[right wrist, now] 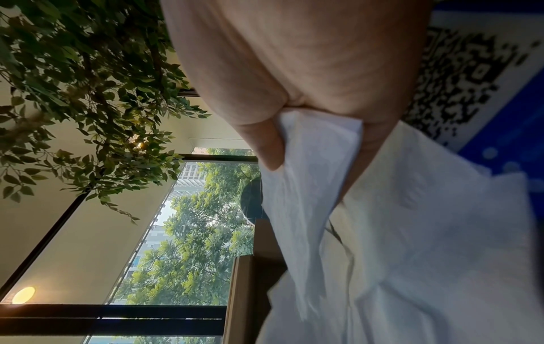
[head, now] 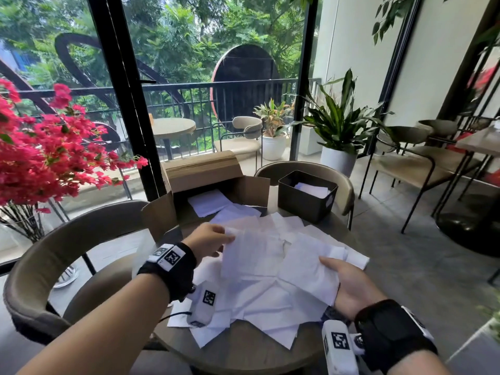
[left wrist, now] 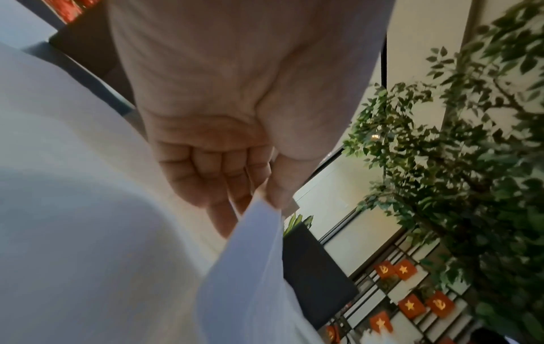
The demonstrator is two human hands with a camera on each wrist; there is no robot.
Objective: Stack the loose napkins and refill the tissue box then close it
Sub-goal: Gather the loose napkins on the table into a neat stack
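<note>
Loose white napkins (head: 259, 301) lie scattered over the round table (head: 243, 350). My left hand (head: 211, 239) pinches the top edge of one napkin (head: 251, 255) and holds it up above the pile; the left wrist view shows thumb and fingers nipping that napkin (left wrist: 256, 267). My right hand (head: 349, 282) grips a small bundle of napkins (head: 311, 269) at its right edge, thumb on top; the right wrist view shows the same bundle of napkins (right wrist: 312, 177) held against the palm. The dark tissue box (head: 305, 197) stands open at the far right of the table with napkins inside.
An open cardboard box (head: 205, 182) with a few napkins stands at the table's far side, left of the tissue box. Curved chairs (head: 54, 255) ring the table. Pink flowers (head: 40, 155) stand at the left. A blue card with a QR code (right wrist: 485, 76) lies under my right hand.
</note>
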